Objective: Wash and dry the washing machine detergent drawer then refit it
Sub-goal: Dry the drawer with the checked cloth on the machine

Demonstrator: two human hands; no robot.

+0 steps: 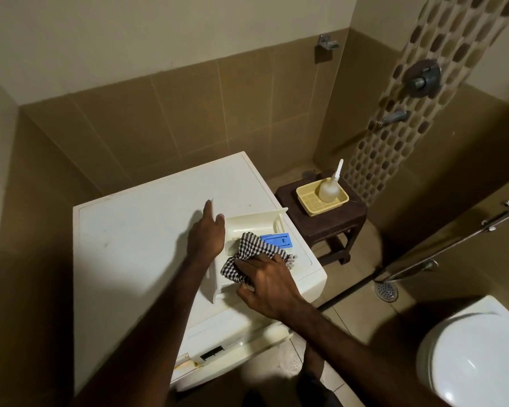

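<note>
I see the drawer [247, 227] lying on the washer [135, 230] top near its right edge, long axis running from near me away to the right, its blue insert [276, 240] beyond my right hand [266, 284]. That hand grips a checked cloth [247, 257] inside the drawer. My left hand [206, 233], fingers straight, rests against the drawer's left wall. Bare washer top lies left of it

A yellow basket [312, 207] holding a clear bottle [329, 189] sits on a dark wooden stool [347, 212]. A white toilet [476, 359] stands near a floor drain [387, 290].
</note>
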